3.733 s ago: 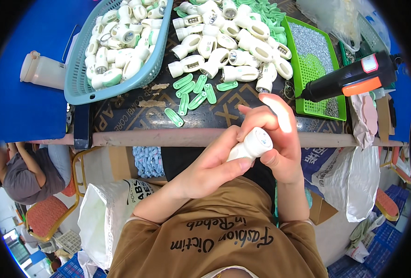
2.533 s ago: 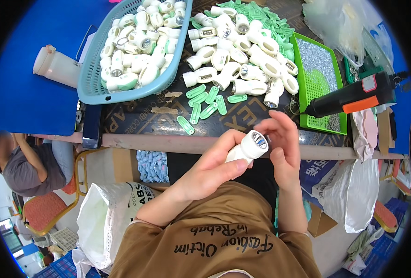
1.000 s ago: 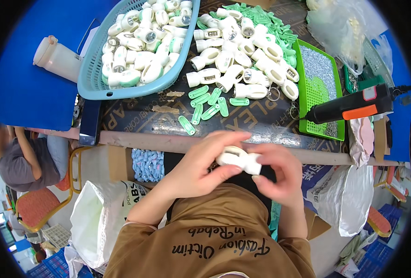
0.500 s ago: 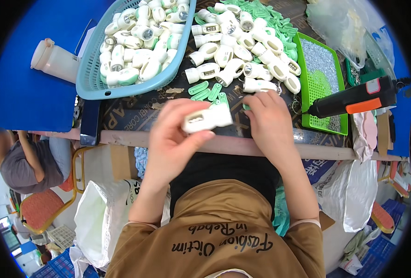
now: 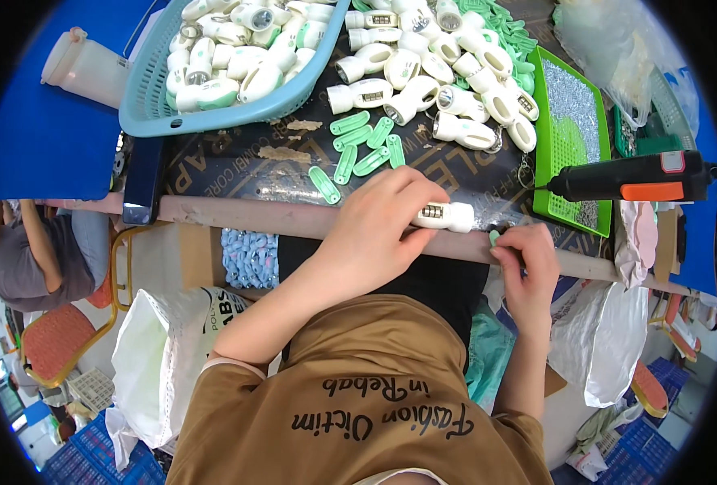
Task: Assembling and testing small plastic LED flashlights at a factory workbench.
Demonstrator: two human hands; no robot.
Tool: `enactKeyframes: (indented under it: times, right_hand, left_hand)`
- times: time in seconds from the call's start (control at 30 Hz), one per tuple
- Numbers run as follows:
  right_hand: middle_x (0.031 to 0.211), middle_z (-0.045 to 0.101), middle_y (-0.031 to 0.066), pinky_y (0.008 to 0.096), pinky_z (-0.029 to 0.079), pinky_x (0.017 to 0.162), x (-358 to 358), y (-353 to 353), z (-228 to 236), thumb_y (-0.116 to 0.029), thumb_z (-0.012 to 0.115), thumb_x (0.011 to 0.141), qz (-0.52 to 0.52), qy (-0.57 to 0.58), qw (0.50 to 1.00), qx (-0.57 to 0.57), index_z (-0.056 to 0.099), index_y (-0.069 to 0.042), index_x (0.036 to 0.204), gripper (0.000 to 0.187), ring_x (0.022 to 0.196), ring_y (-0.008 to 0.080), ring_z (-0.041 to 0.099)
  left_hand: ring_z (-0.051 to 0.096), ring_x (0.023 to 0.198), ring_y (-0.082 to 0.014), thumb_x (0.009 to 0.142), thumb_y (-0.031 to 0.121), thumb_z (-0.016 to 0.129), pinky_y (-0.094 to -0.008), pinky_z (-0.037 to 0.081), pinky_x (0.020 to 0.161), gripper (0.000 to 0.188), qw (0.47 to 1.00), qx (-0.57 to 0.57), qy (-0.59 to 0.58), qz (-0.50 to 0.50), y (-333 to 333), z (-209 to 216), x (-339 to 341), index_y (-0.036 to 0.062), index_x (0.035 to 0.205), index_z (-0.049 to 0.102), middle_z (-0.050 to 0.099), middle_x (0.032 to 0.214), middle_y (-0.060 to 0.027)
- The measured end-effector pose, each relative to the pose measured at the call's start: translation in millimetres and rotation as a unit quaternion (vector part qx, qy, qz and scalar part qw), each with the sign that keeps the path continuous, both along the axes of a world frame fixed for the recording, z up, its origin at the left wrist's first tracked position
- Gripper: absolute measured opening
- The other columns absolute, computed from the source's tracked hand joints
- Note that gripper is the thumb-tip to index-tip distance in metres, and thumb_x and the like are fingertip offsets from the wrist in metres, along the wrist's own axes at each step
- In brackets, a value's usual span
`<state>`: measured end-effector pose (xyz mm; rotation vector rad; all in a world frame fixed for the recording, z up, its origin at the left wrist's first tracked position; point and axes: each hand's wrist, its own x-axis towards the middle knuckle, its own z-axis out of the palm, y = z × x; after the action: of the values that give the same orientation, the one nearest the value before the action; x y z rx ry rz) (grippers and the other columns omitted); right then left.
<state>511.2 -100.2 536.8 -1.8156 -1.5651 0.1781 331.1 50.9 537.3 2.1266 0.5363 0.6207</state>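
Observation:
Fingers wrapped round a white flashlight housing (image 5: 455, 217), my left hand (image 5: 382, 220) holds it over the table's front edge, its open slot with small cells showing. Close by on the right, my right hand (image 5: 530, 257) pinches a small green plastic piece (image 5: 494, 237), mostly hidden by the fingers. Several loose green plastic covers (image 5: 345, 164) lie on the dark table top beyond my left hand. A heap of white flashlight housings (image 5: 403, 69) is spread behind them, many with their slots uncovered.
A blue basket (image 5: 213, 123) full of white-and-green flashlights stands at the left. At the right, a black electric screwdriver (image 5: 629, 179) lies across a bright green tray (image 5: 541, 121) of small screws. More green covers (image 5: 508, 32) are heaped at the back. A person (image 5: 35, 259) sits far left.
My left hand has moved right with the flashlight housing and turned it. My right hand has drawn back and to the right with the green piece. The view has shifted slightly.

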Motion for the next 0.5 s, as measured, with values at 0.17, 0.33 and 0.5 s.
enactKeyframes:
  times: [0.17, 0.33, 0.5]
  right_hand:
    - [0.086, 0.059, 0.0085, 0.0333, 0.045, 0.066, -6, -3, 11, 0.003, 0.068, 0.070, -0.024, -0.075, 0.997, -0.013, 0.063, -0.003, 0.092, 0.024, 0.076, 0.0253, 0.055]
    - [0.088, 0.060, 0.0081, 0.0332, 0.046, 0.067, -7, -4, 13, 0.003, 0.068, 0.070, -0.059, -0.072, 0.995, -0.043, 0.064, -0.003, 0.094, 0.025, 0.079, 0.0259, 0.056]
    - [0.093, 0.062, 0.0070, 0.0362, 0.046, 0.069, -19, 26, 26, 0.001, 0.069, 0.069, 0.056, -0.060, 0.994, 0.074, 0.065, -0.005, 0.093, 0.026, 0.081, 0.0267, 0.057]
  left_hand:
    - [0.059, 0.090, -0.0287, 0.069, 0.003, 0.068, -0.0350, 0.048, 0.076, 0.031, 1.000, -0.004, -0.001, -0.013, 5, -3, -1, 0.0040, 0.099, 0.060, 0.058, 0.097, -0.0109]
    - [0.061, 0.084, -0.0239, 0.069, 0.004, 0.071, -0.0324, 0.050, 0.071, 0.032, 0.998, -0.059, -0.010, 0.011, 4, -5, 0, 0.0031, 0.099, 0.060, 0.061, 0.093, -0.0099]
    - [0.061, 0.078, -0.0215, 0.068, 0.005, 0.073, -0.0302, 0.050, 0.066, 0.032, 0.999, -0.050, -0.006, -0.003, 7, -8, -1, 0.0028, 0.097, 0.060, 0.061, 0.089, -0.0078]
